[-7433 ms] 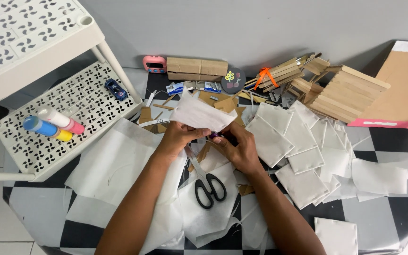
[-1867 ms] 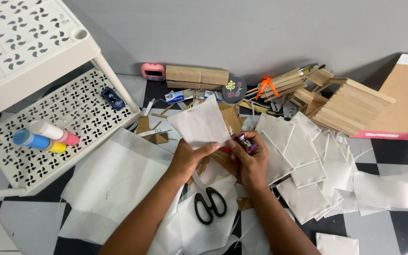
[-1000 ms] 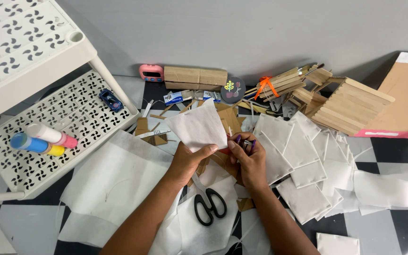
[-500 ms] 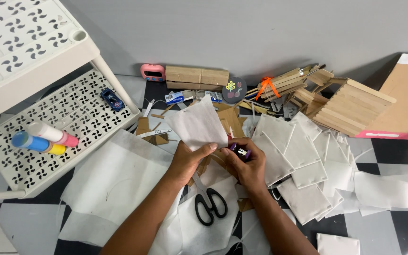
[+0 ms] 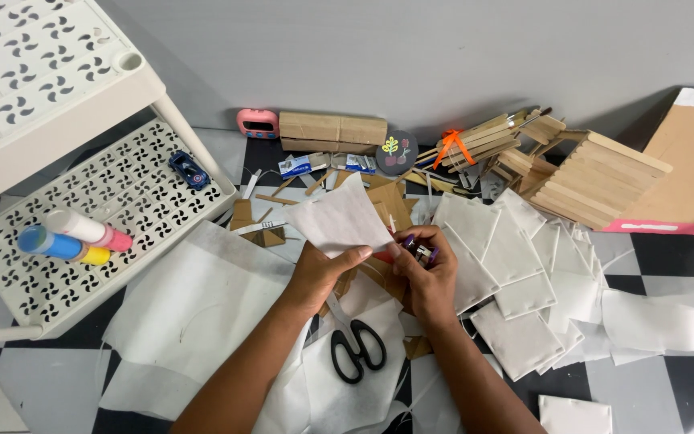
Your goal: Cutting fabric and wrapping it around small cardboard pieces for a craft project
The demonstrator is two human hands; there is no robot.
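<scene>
White fabric square (image 5: 339,221) held up over the littered floor, left hand (image 5: 320,273) pinching its lower edge: thin, floppy, light, best gripped by an edge or corner. Right hand (image 5: 426,277) closed on small purple stapler (image 5: 418,247) touching that edge; rigid, hard, easy.

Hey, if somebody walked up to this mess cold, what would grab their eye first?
Likely the two hands at the centre: the left hand holds up a white fabric square, while the right hand grips a small purple stapler at its edge. Next, black-handled scissors lie just below on white sheets, and a stack of craft-stick panels sits at upper right.
</scene>
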